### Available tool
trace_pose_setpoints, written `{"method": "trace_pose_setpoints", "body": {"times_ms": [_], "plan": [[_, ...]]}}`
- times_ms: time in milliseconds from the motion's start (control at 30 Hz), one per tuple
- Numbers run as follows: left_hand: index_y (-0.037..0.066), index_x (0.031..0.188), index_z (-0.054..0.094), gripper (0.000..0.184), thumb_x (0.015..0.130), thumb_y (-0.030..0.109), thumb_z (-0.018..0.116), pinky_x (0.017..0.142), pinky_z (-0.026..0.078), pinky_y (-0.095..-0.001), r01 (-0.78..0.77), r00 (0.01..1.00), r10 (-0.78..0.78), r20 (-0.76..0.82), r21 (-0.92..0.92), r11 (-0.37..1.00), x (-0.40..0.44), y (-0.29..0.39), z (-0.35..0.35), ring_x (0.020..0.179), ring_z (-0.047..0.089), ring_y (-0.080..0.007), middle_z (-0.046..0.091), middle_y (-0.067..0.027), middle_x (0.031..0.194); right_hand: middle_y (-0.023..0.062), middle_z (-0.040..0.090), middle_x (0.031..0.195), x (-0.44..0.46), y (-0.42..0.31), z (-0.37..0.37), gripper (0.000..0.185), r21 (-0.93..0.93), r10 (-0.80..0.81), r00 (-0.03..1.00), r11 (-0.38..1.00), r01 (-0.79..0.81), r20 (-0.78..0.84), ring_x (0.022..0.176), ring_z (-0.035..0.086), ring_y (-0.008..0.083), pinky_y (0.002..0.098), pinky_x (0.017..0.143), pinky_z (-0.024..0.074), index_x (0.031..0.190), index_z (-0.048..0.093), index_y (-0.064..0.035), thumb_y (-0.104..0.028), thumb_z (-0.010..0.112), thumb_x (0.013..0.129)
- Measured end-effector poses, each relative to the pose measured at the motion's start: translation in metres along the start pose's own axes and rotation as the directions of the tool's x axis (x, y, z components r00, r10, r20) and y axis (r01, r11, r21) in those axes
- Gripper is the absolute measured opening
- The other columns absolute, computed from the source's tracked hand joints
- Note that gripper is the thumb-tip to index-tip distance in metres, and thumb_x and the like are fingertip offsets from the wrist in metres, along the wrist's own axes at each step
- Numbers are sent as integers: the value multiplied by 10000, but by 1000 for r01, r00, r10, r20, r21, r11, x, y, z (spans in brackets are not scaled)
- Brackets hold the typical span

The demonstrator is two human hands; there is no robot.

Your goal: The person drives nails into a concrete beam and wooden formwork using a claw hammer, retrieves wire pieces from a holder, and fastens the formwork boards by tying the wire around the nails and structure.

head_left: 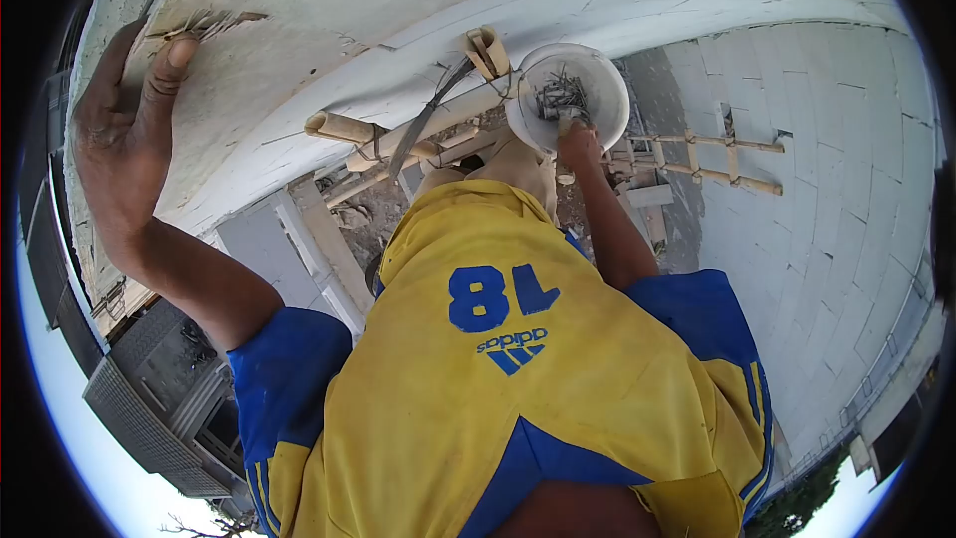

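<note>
At the upper left, my left hand (129, 139) is closed round the edge of a large pale board (289, 0). Its thumb presses on the near face beside a splintered patch, and the other fingers go behind, partly hidden. My right hand (579, 145) reaches over the near rim of a white bucket (615, 105). Inside the bucket lies a loose heap of grey metal nails (560, 92). The right fingers are closed among the nails, their tips partly hidden.
Tied bamboo poles (438, 130) cross below me, with a dark strap (428, 120) hanging over them. A bamboo ladder-like frame (707, 159) leans by the pale block wall (817, 209) at right. Rubble lies far beneath. Tiled roofs (139, 428) show at lower left.
</note>
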State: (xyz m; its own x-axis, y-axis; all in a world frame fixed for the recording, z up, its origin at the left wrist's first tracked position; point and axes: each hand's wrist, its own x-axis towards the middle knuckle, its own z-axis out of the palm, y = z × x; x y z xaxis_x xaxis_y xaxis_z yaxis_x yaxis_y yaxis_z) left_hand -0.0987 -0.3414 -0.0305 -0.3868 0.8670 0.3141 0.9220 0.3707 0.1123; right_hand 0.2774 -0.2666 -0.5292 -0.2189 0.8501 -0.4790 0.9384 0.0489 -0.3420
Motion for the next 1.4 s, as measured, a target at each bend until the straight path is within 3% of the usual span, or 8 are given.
{"method": "trace_pose_setpoints", "body": {"times_ms": [200, 300, 500, 667, 767, 1000, 1200, 1400], "plan": [[62, 1251, 623, 763, 781, 662, 655, 747, 546, -371, 111, 994, -112, -8, 186, 976, 0, -8, -1, 870, 703, -201, 716, -156, 911, 253, 660, 992, 46, 5, 8, 329, 316, 9, 996, 949, 20, -89, 965, 648, 396, 467, 856, 521, 961, 643, 38, -245, 558, 817], [61, 1254, 622, 742, 800, 647, 647, 755, 538, -375, 105, 988, -137, 71, 343, 933, 3, -20, -8, 840, 702, -199, 719, -148, 867, 218, 671, 1045, 93, 18, 27, 389, 359, 138, 990, 922, -143, 38, 934, 663, 393, 436, 854, 528, 1117, 623, -57, -238, 639, 773], [-21, 1279, 566, 522, 946, 378, 605, 839, 450, -281, -75, 997, 74, 12, 87, 993, -1, -20, -8, 919, 607, -167, 670, -118, 1017, 198, 651, 1168, 131, -4, 55, 510, 331, 431, 900, 840, -429, 73, 1050, 649, 352, 415, 903, 523, 1165, 626, -30, -344, 652, 764], [-25, 1320, 522, 543, 956, 373, 585, 919, 445, -324, -36, 999, 35, 39, 16, 999, -6, -36, -15, 1029, 601, -200, 658, -130, 1125, 159, 673, 1139, 123, -36, 40, 336, 64, 326, 936, 940, -336, 130, 1056, 657, 332, 448, 913, 509, 1129, 635, -52, -238, 495, 887], [-12, 1238, 589, 532, 926, 417, 615, 727, 489, -298, -129, 991, 127, -31, -52, 990, -3, -18, -8, 838, 640, -168, 687, -129, 932, 180, 668, 1146, 115, -46, 29, 362, 43, 320, 943, 945, -325, 92, 1061, 654, 333, 420, 942, 501, 1067, 684, -42, -282, 566, 823], [-68, 1287, 529, 561, 953, 377, 596, 835, 456, -293, -123, 992, 120, -35, -86, 989, -7, -21, -9, 923, 606, -177, 665, -123, 1033, 187, 685, 1081, 132, -26, 50, 324, 71, 264, 958, 959, -273, 108, 1020, 668, 323, 416, 896, 517, 1013, 700, -41, -271, 597, 808], [-73, 1252, 554, 523, 953, 354, 600, 786, 463, -288, -128, 990, 122, -70, -77, 989, -8, -19, -6, 867, 608, -170, 673, -131, 964, 204, 708, 913, 156, 20, 68, 301, 389, 99, 993, 919, -65, -69, 886, 707, 251, 388, 776, 544, 1013, 691, -37, -260, 647, 817], [-68, 1249, 563, 487, 956, 319, 603, 813, 461, -288, -100, 994, 94, -63, -98, 990, -9, -21, -8, 880, 612, -174, 677, -130, 966, 64, 685, 759, 128, 19, 18, 102, 715, 136, 932, 608, -346, 336, 676, 650, 128, 274, 539, 480, 932, 686, -43, -113, 629, 885]]}}
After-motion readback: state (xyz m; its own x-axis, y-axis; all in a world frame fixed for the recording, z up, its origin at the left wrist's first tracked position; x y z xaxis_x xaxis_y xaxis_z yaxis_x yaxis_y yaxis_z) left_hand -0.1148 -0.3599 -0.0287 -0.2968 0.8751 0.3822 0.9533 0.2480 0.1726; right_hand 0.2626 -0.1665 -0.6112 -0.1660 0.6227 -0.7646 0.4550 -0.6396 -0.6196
